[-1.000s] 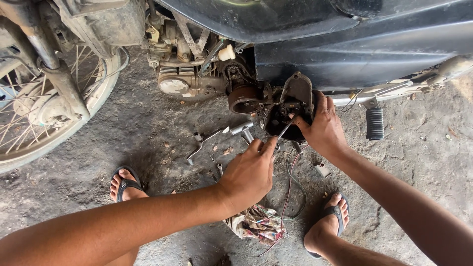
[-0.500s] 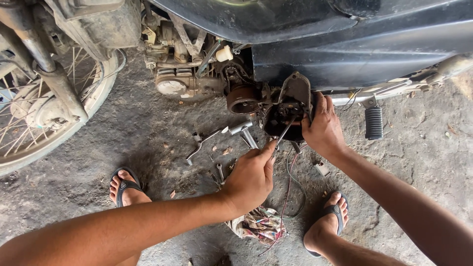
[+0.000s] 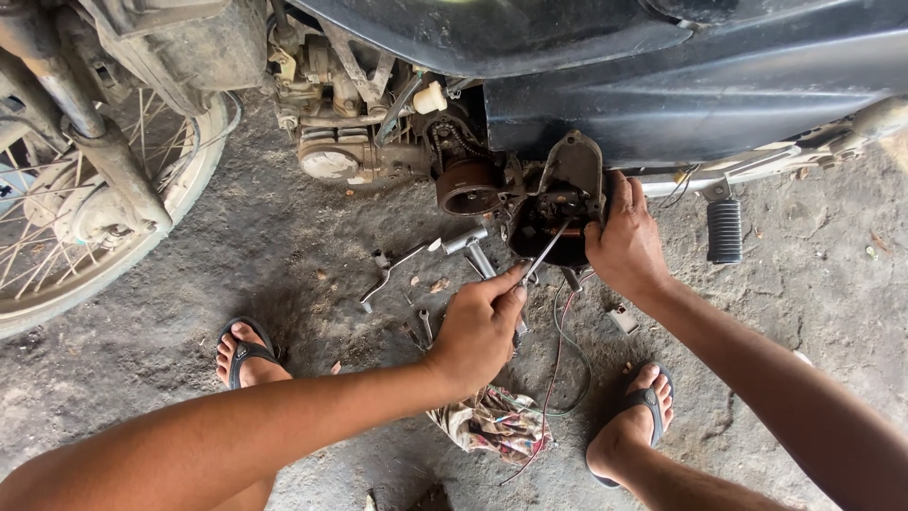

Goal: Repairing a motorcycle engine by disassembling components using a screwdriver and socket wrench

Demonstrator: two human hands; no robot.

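- Two hands worked at the engine's open side; left hand (image 3: 478,326) pinched a thin tool (image 3: 546,254), tip inside the dark casing (image 3: 553,220);
- right hand (image 3: 624,244) clasped the casing's edge, steadying it;
- probing seemed underway; next called for steady aim.

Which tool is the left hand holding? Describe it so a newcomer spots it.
Under the dark motorcycle body, find the open oval engine cavity. The thin straight metal rod tool slants from the left hand up into it, unlike the loose wrenches lying flat on the ground.
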